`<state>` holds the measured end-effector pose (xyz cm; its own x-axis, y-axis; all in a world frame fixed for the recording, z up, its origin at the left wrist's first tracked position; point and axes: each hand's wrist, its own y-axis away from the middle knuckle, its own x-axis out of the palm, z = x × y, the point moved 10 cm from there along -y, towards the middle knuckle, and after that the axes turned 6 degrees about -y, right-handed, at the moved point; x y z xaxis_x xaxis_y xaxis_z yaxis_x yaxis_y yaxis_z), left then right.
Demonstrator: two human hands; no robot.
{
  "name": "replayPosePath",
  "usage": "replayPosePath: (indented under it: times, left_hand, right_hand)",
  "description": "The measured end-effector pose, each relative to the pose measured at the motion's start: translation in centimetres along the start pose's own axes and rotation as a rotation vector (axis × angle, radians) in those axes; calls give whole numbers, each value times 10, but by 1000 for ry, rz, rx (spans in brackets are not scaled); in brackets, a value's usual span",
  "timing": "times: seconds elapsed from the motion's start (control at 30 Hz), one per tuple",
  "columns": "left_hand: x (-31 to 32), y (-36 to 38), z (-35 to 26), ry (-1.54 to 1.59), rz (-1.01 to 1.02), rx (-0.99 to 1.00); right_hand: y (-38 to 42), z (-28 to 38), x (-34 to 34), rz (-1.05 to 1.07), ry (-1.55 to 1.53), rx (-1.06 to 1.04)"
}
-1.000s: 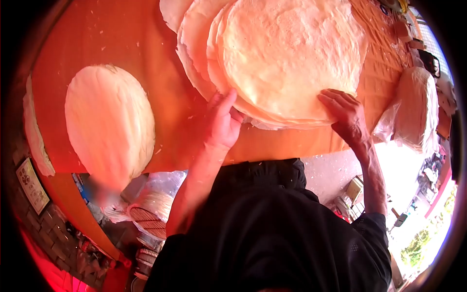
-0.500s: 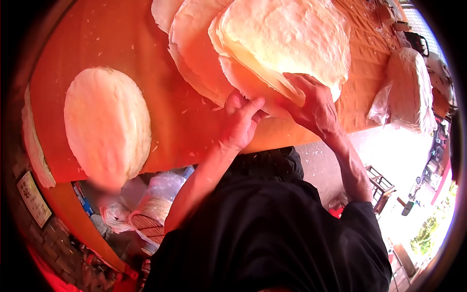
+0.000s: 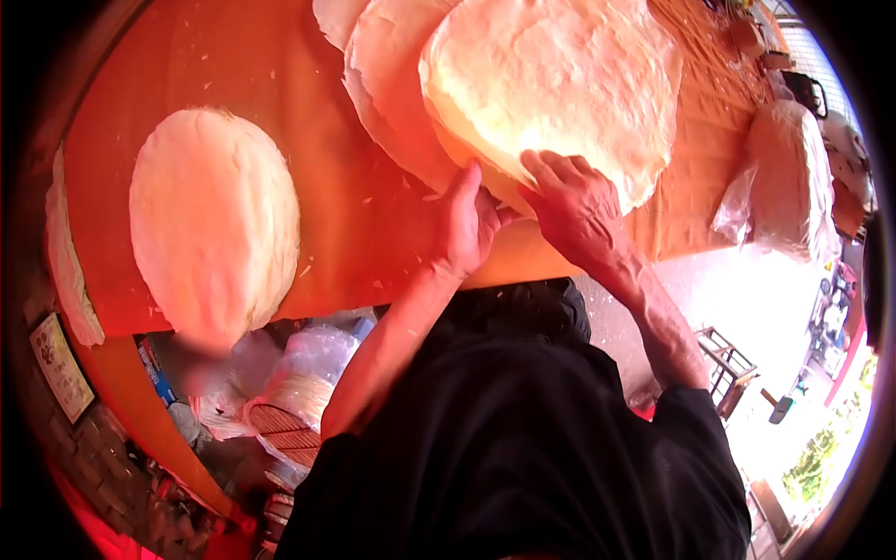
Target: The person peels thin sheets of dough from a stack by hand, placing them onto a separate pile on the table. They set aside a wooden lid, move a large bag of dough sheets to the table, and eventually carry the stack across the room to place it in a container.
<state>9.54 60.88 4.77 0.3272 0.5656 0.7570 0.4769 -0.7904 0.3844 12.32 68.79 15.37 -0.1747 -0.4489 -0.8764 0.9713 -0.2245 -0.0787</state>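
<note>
Right hand (image 3: pixel 581 209) is resting its fingers on the near rim of the round sheets (image 3: pixel 551 79) on the desk (image 3: pixel 341 247), pinch unclear, while the left hand (image 3: pixel 469 226) is staying half-open at their edge, light pressure probably being best against tearing.

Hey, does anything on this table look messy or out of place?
A little. Small pale flakes are scattered across the orange table covering, like crumbs. The large round sheets fan out unevenly toward the left instead of lining up, though that may be deliberate. I see no obvious spill.
</note>
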Motion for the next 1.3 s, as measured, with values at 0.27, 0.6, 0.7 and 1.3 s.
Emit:
replayPosePath:
  times: [0.27,0.6,0.7,1.3]
  left_hand:
    - [3,0,-2,-34,-45,19]
    - [-24,3,-17,-361,-154,57]
    - [-37,9,-21,-410,-203,13]
    - [-17,-95,-94,-426,-261,92]
  right_hand:
    - [10,11,2,-117,30,-93]
    - [-74,-37,-113,258,655,-27]
    - [-65,27,-245,-405,731,-190]
    - [-205,-79,-296,-437,599,-112]
